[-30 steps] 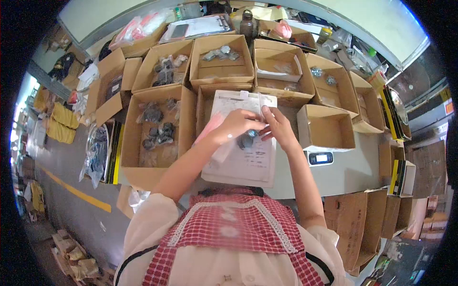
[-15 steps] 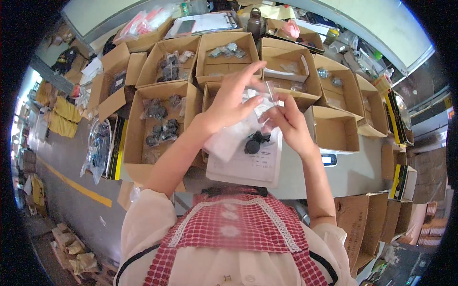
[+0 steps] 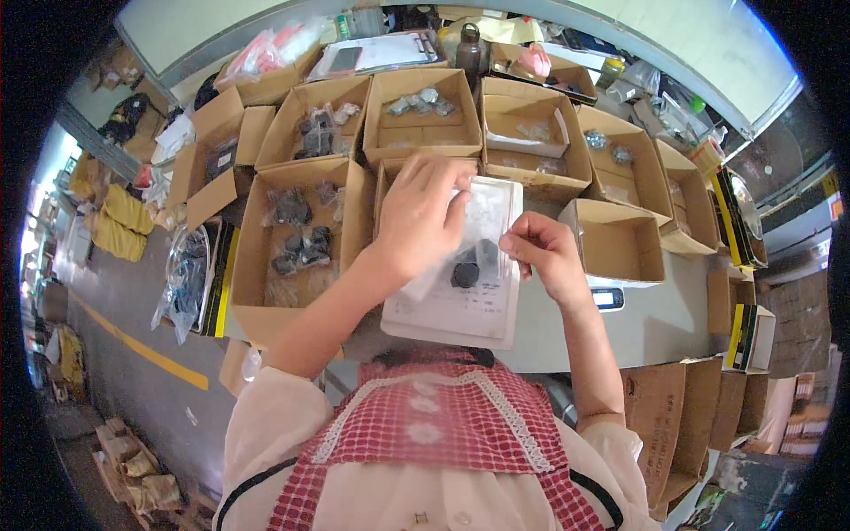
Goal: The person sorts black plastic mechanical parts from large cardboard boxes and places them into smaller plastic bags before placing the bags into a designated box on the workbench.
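A clear plastic bag is stretched between my hands above a white printed sheet. My left hand has its fingers curled toward the thumb at the bag's upper left; motion blurs the fingertips. On the bag's right edge, thumb and forefinger of my right hand are pinched together. Round black parts show below the hands, over the sheet; whether they lie inside the bag or under it I cannot tell. A whitish pile of plastic bags sits beneath my left wrist.
Open cardboard boxes surround the sheet; one on the left holds bagged black parts, another at the back small bagged metal pieces. To the right stand a shallow carton and a small device with a display. A dark bottle stands behind.
My left hand has curled its formerly stretched fingers and moved slightly down. My right hand has moved down and right, away from the left, its fingers pinched at the bag's edge.
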Demonstrator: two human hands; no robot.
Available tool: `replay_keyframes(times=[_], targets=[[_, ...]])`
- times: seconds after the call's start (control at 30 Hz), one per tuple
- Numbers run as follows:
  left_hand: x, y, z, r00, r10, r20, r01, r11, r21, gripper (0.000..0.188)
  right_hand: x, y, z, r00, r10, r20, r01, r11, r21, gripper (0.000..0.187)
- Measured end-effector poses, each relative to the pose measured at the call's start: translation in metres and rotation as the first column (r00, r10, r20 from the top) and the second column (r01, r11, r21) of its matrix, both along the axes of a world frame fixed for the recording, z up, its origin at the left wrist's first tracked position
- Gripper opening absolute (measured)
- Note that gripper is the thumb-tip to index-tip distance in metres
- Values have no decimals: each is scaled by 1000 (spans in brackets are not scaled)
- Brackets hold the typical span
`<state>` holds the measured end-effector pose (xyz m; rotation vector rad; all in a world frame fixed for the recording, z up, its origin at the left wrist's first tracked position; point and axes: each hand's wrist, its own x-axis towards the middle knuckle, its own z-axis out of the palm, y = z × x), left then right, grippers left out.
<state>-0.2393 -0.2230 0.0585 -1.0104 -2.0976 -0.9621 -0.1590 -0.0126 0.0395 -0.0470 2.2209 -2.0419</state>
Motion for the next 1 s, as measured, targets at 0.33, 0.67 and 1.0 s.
replay_keyframes(times=[0.33, 0.67, 1.0], targets=[[35, 1, 7, 227, -352, 908, 330, 905, 269, 32, 15, -29, -6, 989, 53, -135, -102, 915, -389, 6], [47, 9, -16, 543, -360, 759, 238, 932, 272, 19, 15, -27, -1, 677, -123, -726, 512, 787, 344, 11], [37, 0, -14, 876, -96, 473, 178, 976, -130, 19, 3, -28, 8, 562, 388, -731, 571, 457, 682, 30]])
